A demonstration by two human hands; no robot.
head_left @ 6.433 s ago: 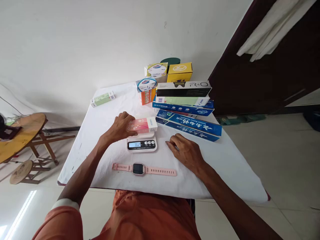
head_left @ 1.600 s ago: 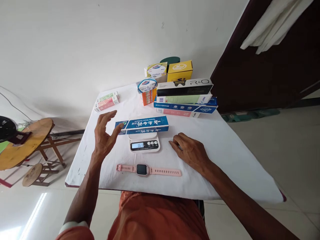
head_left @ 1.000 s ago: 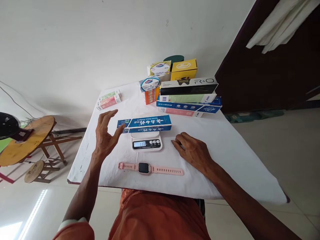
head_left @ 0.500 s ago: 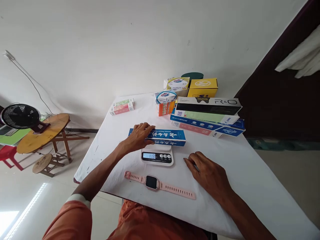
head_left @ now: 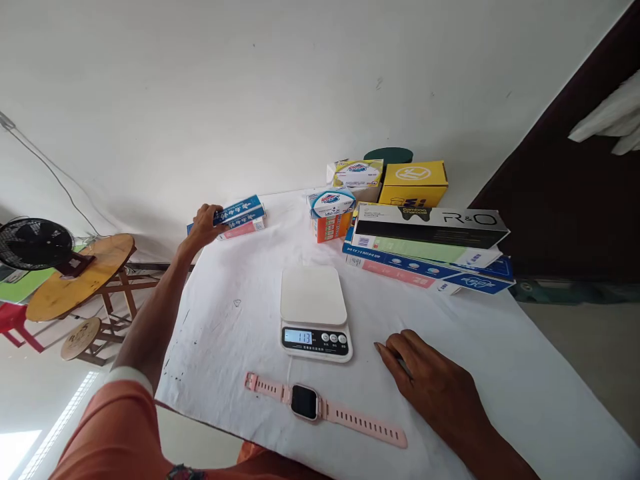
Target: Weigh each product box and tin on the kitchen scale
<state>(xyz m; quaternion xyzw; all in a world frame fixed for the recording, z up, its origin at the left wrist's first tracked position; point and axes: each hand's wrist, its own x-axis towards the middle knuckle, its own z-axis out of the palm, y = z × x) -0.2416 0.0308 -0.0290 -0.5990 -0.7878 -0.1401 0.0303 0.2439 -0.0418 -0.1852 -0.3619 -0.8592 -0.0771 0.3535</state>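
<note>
My left hand [head_left: 204, 225] is closed around a blue toothpaste box [head_left: 240, 211] at the table's far left corner. That box lies over a pink box [head_left: 243, 229], and whether it rests on it fully I cannot tell. In the middle of the table stands a white kitchen scale [head_left: 313, 297], its plate bare and its display reading 113. My right hand [head_left: 430, 383] rests on the cloth to the right of the scale, fingers curled, with the inside of the grip hidden. A pink-strapped smartwatch [head_left: 304, 402] lies in front of the scale.
At the back right, long toothpaste boxes [head_left: 430, 227] are stacked, black-and-white one on top. Behind them stand a yellow box [head_left: 414, 183], a white-and-yellow box [head_left: 357, 175] and an orange-and-blue box [head_left: 333, 213]. A fan [head_left: 37, 243] sits on a wooden table [head_left: 100, 270] to the left.
My left hand has carried the blue toothpaste box off the scale to the far left, over the smaller boxes. My right hand stays by the scale. The view has shifted slightly.
</note>
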